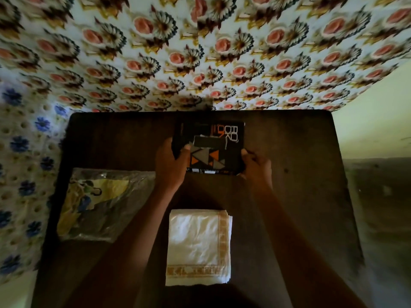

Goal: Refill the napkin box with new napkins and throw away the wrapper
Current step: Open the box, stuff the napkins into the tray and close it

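While gripped at both ends by curled fingers of left hand (170, 160) and right hand (255, 164): flat black printed napkin box (210, 147).

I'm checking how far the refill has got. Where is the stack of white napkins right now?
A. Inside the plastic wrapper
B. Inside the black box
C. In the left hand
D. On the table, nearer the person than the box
D: the napkins lie on the table between the forearms, while both hands grip the box beyond them.

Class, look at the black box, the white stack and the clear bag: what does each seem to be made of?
Black printed napkin box: probably matt printed cardboard, judging by its flat panels and sharp edges.
White folded napkin stack with orange border: soft crinkled paper, with layered edges showing.
Clear crumpled wrapper with yellow print: thin glossy plastic film, see-through and shiny.
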`<state>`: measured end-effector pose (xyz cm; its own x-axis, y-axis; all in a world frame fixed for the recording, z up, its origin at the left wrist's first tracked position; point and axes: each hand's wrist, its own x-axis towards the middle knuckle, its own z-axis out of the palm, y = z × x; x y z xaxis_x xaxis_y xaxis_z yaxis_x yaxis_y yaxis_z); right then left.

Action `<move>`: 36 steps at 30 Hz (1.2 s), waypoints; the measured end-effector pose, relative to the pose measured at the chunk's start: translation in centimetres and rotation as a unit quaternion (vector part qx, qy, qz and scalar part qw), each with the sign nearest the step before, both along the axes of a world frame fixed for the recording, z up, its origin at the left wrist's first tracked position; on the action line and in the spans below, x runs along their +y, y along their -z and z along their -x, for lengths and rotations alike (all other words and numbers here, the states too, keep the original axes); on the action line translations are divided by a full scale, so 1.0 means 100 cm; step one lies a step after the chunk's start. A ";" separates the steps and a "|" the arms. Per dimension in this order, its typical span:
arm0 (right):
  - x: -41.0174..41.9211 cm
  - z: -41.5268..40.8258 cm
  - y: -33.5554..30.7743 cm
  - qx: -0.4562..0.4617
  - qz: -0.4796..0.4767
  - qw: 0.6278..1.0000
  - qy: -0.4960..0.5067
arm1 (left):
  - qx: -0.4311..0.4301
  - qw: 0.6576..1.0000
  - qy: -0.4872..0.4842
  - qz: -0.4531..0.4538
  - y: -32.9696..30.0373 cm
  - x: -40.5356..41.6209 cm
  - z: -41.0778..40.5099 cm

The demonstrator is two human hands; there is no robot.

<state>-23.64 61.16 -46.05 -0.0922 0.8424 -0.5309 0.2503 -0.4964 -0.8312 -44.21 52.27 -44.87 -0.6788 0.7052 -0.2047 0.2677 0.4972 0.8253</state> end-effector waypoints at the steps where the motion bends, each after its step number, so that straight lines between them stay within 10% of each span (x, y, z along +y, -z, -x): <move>1: -0.008 -0.005 0.004 0.015 0.013 1.000 0.005 | 0.006 1.000 0.008 0.013 0.003 -0.007 -0.003; 18: 0.029 -0.029 -0.015 0.141 0.148 0.975 -0.086 | 0.048 0.995 0.040 0.077 -0.003 -0.011 -0.010; 29: 0.011 -0.046 -0.006 -0.019 -0.116 0.975 -0.187 | 0.055 0.992 0.082 0.082 -0.008 -0.011 -0.003; 36: 0.009 -0.059 -0.003 -0.057 -0.104 0.985 -0.126 | 0.055 0.992 0.073 0.085 -0.009 -0.012 -0.003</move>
